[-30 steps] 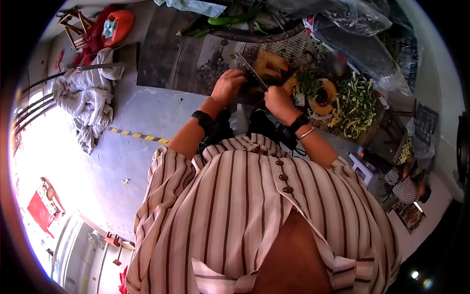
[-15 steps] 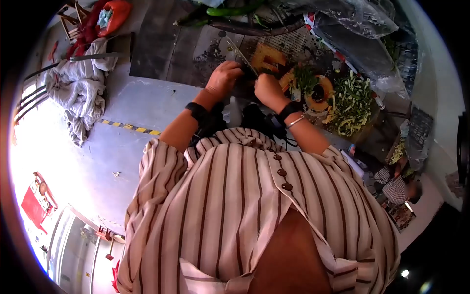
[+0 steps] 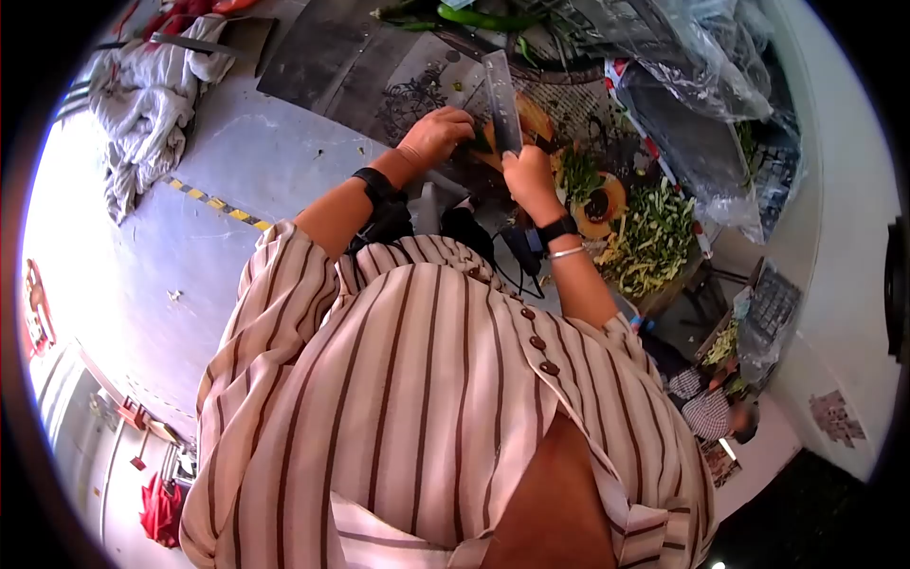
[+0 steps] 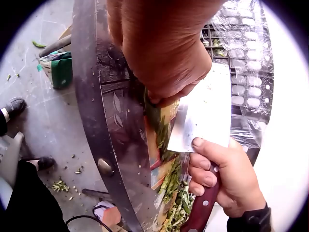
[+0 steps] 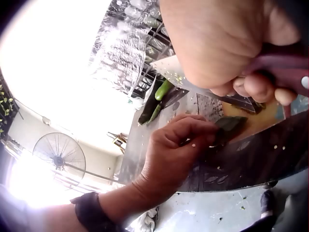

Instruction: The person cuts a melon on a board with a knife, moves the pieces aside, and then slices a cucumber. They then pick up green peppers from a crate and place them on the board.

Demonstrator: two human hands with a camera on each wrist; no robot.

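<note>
My right hand point(image 3: 531, 180) grips a cleaver by its dark red handle point(image 4: 203, 203), thumb against the blade. The broad blade point(image 3: 502, 100) points away from me over the table and shows its flat face. To its left, my left hand point(image 3: 436, 135) bends over the table's near side. In the right wrist view, its fingertips pinch a dark green vegetable piece point(image 5: 231, 126) close beside the blade. Chopped green bits point(image 4: 171, 183) lie below the blade in the left wrist view. An orange patterned surface point(image 5: 256, 123) lies under the work.
A heap of chopped greens point(image 3: 659, 228) covers the table's right side, beside leafy greens point(image 3: 576, 175). Long green vegetables point(image 3: 483, 17) lie at the far side. Clear plastic point(image 3: 730, 85) covers crates at the back right. Another person point(image 3: 711, 412) sits at the far right.
The cleaver has swung from a leftward slant to nearly straight ahead, turning its flat face into view. My left hand stays at the vegetable piece. The head view has shifted.
</note>
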